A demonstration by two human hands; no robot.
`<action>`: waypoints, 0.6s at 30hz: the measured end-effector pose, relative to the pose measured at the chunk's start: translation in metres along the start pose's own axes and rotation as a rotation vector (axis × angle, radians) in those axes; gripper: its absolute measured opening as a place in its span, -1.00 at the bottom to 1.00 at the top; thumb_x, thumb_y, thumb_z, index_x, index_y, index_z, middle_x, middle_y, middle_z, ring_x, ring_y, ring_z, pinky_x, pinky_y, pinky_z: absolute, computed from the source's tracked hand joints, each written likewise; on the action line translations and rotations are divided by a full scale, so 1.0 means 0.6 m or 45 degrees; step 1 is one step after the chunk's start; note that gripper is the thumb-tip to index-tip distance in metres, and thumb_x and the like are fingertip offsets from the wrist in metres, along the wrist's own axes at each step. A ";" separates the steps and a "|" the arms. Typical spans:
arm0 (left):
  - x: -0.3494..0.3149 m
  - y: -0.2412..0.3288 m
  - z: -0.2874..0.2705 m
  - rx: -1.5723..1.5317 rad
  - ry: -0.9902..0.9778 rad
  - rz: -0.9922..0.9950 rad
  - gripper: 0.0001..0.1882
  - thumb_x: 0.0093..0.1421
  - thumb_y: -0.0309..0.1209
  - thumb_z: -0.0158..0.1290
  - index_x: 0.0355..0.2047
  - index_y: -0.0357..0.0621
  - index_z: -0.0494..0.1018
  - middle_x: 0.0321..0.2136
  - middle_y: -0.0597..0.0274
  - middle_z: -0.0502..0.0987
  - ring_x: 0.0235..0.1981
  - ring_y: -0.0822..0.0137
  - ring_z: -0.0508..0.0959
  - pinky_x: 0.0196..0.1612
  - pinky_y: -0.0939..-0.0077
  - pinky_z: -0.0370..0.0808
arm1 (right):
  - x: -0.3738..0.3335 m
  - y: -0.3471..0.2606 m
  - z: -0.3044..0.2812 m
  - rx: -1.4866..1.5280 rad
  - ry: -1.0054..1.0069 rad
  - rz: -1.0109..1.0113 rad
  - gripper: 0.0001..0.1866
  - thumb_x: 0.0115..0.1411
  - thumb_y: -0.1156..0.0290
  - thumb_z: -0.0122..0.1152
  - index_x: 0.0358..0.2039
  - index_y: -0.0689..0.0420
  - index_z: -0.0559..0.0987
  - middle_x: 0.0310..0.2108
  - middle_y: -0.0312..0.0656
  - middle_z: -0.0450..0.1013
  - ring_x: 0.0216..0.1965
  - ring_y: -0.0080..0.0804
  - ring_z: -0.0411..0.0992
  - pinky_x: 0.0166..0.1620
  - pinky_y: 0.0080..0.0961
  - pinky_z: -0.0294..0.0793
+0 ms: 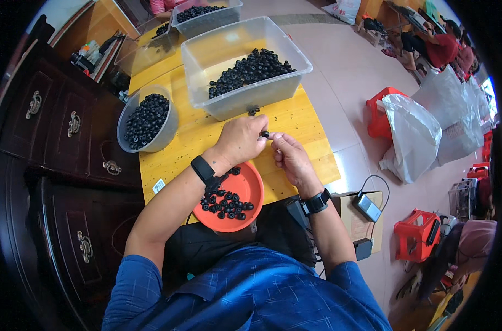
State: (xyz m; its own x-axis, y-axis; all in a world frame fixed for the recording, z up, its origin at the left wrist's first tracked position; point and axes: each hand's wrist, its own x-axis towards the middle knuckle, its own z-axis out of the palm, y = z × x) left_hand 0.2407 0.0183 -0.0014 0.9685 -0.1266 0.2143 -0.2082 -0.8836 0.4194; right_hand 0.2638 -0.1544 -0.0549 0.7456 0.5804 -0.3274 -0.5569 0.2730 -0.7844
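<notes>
My left hand (pixel 242 139) is closed, pinching a small round black part (pixel 265 134) at its fingertips. Right beside it, my right hand (pixel 293 159) has thumb and finger pressed together close to that part; whatever they grip is too small to make out. Below my left wrist, an orange-red round plate (pixel 255 185) holds loose black round parts (pixel 229 205). Beyond my hands stands a large clear plastic bin (pixel 245 99) with a heap of the same kind of black parts. A round clear tub (pixel 171 129) full of black parts is at the left.
A few black parts (pixel 253 111) lie by the bin on the yellow table (pixel 311 132). More clear bins (pixel 206 22) stand at the far end. Dark wooden drawers (pixel 57 116) border the left. Red stools (pixel 416 236), plastic bags (pixel 410 132) and seated people (pixel 441 48) are at the right.
</notes>
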 end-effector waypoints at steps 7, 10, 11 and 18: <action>-0.032 0.002 -0.004 -0.250 -0.017 -0.068 -0.84 0.02 -0.46 0.18 -0.38 -0.20 0.47 -0.54 0.09 0.57 -0.49 0.12 0.61 -0.39 0.28 0.51 | -0.002 0.025 0.009 -0.220 -0.067 -0.103 -0.75 0.38 0.14 0.10 -0.20 0.05 0.52 -0.53 -0.51 0.26 -0.56 -0.76 0.15 -0.49 -0.72 0.13; -0.047 -0.013 -0.007 -0.443 -0.106 -0.138 -0.81 0.05 -0.43 0.20 -0.31 -0.21 0.53 -0.55 0.17 0.59 -0.52 0.31 0.61 -0.38 0.40 0.51 | -0.005 0.029 0.010 -0.199 -0.096 -0.021 -0.75 0.38 0.13 0.08 -0.22 0.05 0.51 -0.54 -0.51 0.25 -0.56 -0.76 0.15 -0.49 -0.73 0.13; -0.051 -0.018 -0.008 -0.454 -0.111 -0.167 -0.78 0.06 -0.41 0.21 -0.27 -0.20 0.55 -0.56 0.20 0.58 -0.52 0.37 0.60 -0.38 0.44 0.51 | -0.007 0.028 0.013 -0.167 -0.102 0.003 -0.74 0.38 0.12 0.08 -0.24 0.05 0.52 -0.54 -0.50 0.25 -0.56 -0.76 0.15 -0.49 -0.73 0.13; -0.014 -0.075 0.006 -0.080 -0.027 -0.272 -0.62 0.10 -0.33 0.19 -0.06 -0.17 0.55 -0.50 0.07 0.62 -0.46 0.12 0.64 -0.33 0.24 0.56 | 0.012 0.013 -0.003 -0.400 0.009 -0.035 -0.70 0.38 0.13 0.07 -0.29 0.11 0.55 -0.58 -0.50 0.26 -0.58 -0.72 0.16 -0.51 -0.67 0.14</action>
State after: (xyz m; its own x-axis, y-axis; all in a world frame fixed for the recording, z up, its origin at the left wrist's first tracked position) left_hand 0.2422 0.0574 -0.0250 0.9940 0.0506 0.0967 -0.0055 -0.8617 0.5074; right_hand 0.2653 -0.1494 -0.0643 0.7621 0.5704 -0.3064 -0.3969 0.0378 -0.9171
